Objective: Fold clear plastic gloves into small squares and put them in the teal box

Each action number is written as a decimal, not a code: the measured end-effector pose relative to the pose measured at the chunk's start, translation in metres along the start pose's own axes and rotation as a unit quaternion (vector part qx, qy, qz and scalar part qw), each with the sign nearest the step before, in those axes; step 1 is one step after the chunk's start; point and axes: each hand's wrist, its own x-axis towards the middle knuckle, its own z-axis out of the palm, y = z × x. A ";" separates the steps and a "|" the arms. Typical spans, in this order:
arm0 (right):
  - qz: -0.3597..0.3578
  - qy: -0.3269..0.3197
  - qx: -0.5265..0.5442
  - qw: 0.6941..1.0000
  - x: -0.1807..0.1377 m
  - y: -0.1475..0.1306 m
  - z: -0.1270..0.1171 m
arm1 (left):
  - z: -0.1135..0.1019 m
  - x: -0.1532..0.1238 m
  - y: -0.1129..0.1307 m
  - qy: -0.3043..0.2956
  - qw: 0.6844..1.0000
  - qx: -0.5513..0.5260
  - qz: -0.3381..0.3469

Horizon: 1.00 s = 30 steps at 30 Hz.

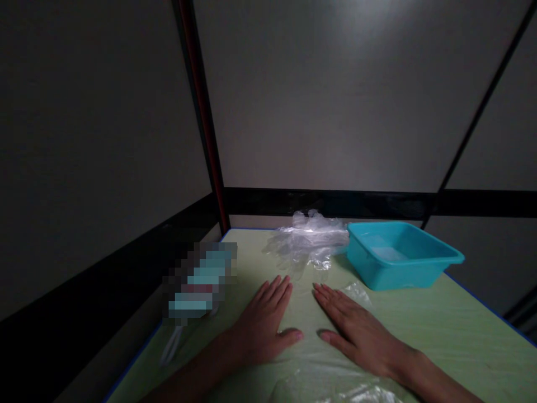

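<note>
My left hand [263, 322] lies flat, palm down, on the pale green table [440, 330], fingers stretched forward and together. My right hand [354, 327] lies flat beside it in the same way, a small gap between the two thumbs. Both rest on a thin clear plastic sheet [306, 369] spread on the table, and neither holds anything. A crumpled pile of clear plastic gloves or bags [310, 240] sits just beyond my fingertips. Another bit of clear plastic [356, 292] lies by my right fingertips.
A teal plastic tub [398, 254] with something pale inside stands at the back right of the table. A blurred-out object [201, 282] sits at the left edge. Grey walls with a dark band and a red-black pole [205, 123] enclose the table.
</note>
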 end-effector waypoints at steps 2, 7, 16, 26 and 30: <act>0.007 -0.001 -0.012 1.000 -0.001 0.001 0.002 | -0.002 0.000 0.000 -0.008 1.000 0.004 -0.007; 0.014 -0.015 -0.026 0.999 -0.004 0.007 0.000 | 0.001 -0.001 -0.003 -0.005 1.000 0.013 -0.006; 0.062 -0.005 -0.041 0.997 -0.016 0.027 -0.007 | 0.004 -0.001 -0.006 -0.003 0.999 0.033 0.005; 0.010 0.010 -0.016 1.000 0.018 -0.025 -0.015 | 0.008 0.001 -0.007 0.020 0.998 0.060 0.014; -0.063 -0.020 0.005 0.998 0.035 -0.042 -0.002 | 0.012 0.002 -0.009 0.029 0.997 0.071 0.020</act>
